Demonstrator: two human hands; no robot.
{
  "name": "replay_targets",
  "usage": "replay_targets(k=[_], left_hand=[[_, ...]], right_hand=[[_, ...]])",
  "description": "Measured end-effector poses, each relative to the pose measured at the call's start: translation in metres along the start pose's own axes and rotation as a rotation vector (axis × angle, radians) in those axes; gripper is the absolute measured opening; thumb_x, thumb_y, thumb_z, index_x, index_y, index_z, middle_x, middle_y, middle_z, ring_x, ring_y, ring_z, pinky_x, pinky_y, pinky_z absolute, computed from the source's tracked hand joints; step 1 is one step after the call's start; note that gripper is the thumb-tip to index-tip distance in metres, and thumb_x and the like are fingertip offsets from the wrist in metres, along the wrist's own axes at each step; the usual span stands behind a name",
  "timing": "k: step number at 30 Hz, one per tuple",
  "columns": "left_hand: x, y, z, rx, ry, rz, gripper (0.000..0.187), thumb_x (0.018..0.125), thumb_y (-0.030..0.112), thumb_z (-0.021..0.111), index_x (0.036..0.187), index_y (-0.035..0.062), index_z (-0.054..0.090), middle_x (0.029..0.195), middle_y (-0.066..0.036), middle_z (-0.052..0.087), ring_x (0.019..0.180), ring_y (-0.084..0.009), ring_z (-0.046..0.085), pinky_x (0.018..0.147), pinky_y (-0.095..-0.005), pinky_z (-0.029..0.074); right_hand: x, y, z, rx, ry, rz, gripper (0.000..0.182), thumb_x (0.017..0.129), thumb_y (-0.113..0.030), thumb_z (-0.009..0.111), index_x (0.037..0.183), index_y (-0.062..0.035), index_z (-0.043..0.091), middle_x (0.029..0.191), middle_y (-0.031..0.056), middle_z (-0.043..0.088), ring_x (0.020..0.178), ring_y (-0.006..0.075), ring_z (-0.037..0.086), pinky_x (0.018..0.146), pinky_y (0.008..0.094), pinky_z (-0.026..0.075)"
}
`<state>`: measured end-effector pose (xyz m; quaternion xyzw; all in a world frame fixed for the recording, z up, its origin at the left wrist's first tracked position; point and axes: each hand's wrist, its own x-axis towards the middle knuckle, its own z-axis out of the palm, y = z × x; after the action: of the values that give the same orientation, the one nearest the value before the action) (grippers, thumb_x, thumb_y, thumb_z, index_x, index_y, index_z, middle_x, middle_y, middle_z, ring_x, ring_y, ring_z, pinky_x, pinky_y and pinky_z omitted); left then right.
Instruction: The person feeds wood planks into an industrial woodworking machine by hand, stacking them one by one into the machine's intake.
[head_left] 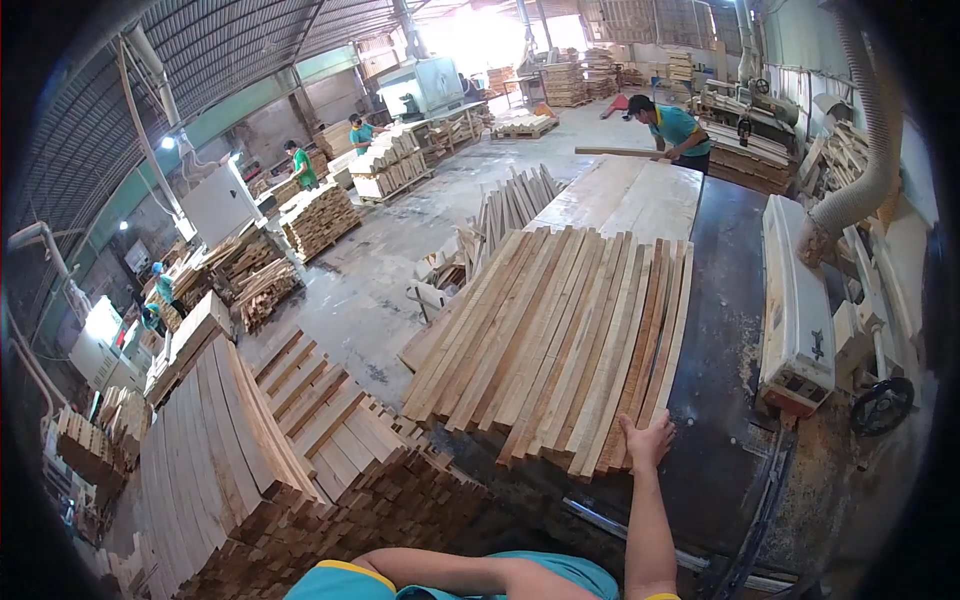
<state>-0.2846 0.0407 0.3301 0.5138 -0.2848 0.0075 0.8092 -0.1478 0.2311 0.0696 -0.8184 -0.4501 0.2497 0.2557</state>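
My right hand (648, 441) is at the near right corner of a row of long wooden strips (560, 330). Its thumb and fingers are around the near end of the outermost strip, a slightly bowed one (676, 335). The strips lie side by side on a dark machine table (715, 330), their near ends uneven. My left arm (440, 572) bends across in front of my body at the bottom edge, and its hand is out of sight.
Stacked boards (205, 430) and cut pieces (330, 420) stand at left. A white machine housing (795, 310) with a flexible hose (865, 160) is at right. Across the pale tabletop (625, 195), a co-worker (675, 130) handles a wooden piece (620, 152). Other people work farther left.
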Motion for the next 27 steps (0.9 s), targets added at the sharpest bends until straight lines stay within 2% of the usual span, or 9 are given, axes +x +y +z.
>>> replay_targets(k=[3, 11, 13, 14, 22, 26, 27], left_hand=[[0.000, -0.001, -0.001, 0.000, -0.013, -0.010, 0.036, 0.102, 0.023, 0.063, 0.114, -0.0113, 0.062, 0.099, -0.023, 0.065, 0.084, -0.0350, 0.056, 0.078, -0.0438, 0.047], [0.006, 0.002, -0.005, -0.025, -0.089, -0.043, 0.034, 0.102, 0.022, 0.063, 0.109, -0.0112, 0.062, 0.096, -0.023, 0.064, 0.082, -0.0358, 0.054, 0.076, -0.0443, 0.046], [0.014, 0.019, 0.011, 0.029, 0.147, 0.054, 0.033, 0.102, 0.022, 0.062, 0.103, -0.0106, 0.061, 0.088, -0.022, 0.060, 0.077, -0.0349, 0.049, 0.072, -0.0439, 0.044], [0.013, 0.018, 0.010, 0.028, 0.145, 0.053, 0.033, 0.102, 0.022, 0.062, 0.103, -0.0106, 0.061, 0.088, -0.022, 0.060, 0.077, -0.0349, 0.049, 0.072, -0.0439, 0.044], [0.001, -0.007, -0.013, 0.012, -0.048, -0.048, 0.031, 0.103, 0.021, 0.060, 0.099, -0.0103, 0.060, 0.082, -0.021, 0.055, 0.073, -0.0336, 0.043, 0.069, -0.0439, 0.041], [-0.003, 0.004, -0.009, 0.121, 0.053, -0.106, 0.030, 0.104, 0.019, 0.058, 0.096, -0.0101, 0.059, 0.078, -0.020, 0.051, 0.070, -0.0330, 0.039, 0.066, -0.0432, 0.039], [-0.006, 0.001, -0.020, 0.113, -0.062, -0.138, 0.028, 0.104, 0.018, 0.057, 0.099, -0.0101, 0.059, 0.081, -0.020, 0.053, 0.072, -0.0328, 0.042, 0.068, -0.0428, 0.040]], right_hand=[[0.002, 0.001, 0.004, -0.001, 0.043, 0.003, 0.118, 0.068, -0.057, 0.088, 0.155, -0.0026, 0.028, 0.151, 0.0272, 0.039, 0.143, 0.0431, 0.035, 0.115, 0.0555, 0.033], [0.005, 0.004, 0.011, -0.008, 0.096, 0.000, 0.116, 0.068, -0.058, 0.088, 0.152, -0.0001, 0.031, 0.147, 0.0273, 0.042, 0.141, 0.0436, 0.037, 0.116, 0.0546, 0.033], [0.004, 0.003, 0.007, 0.003, 0.084, 0.001, 0.116, 0.068, -0.057, 0.088, 0.151, 0.0003, 0.032, 0.146, 0.0273, 0.042, 0.140, 0.0437, 0.038, 0.116, 0.0543, 0.032], [0.003, 0.002, 0.006, 0.005, 0.080, -0.006, 0.116, 0.068, -0.057, 0.088, 0.151, -0.0002, 0.032, 0.146, 0.0274, 0.042, 0.140, 0.0438, 0.038, 0.116, 0.0539, 0.032], [0.005, 0.003, 0.010, 0.011, 0.105, 0.000, 0.115, 0.067, -0.058, 0.088, 0.152, -0.0031, 0.032, 0.148, 0.0280, 0.041, 0.140, 0.0440, 0.037, 0.117, 0.0554, 0.031], [0.005, 0.004, 0.008, 0.019, 0.082, -0.005, 0.116, 0.067, -0.058, 0.088, 0.152, -0.0020, 0.031, 0.149, 0.0283, 0.040, 0.141, 0.0441, 0.037, 0.116, 0.0563, 0.032], [0.005, 0.005, 0.007, 0.032, 0.077, -0.016, 0.117, 0.067, -0.058, 0.088, 0.152, -0.0016, 0.031, 0.149, 0.0284, 0.040, 0.141, 0.0441, 0.037, 0.116, 0.0563, 0.033]])
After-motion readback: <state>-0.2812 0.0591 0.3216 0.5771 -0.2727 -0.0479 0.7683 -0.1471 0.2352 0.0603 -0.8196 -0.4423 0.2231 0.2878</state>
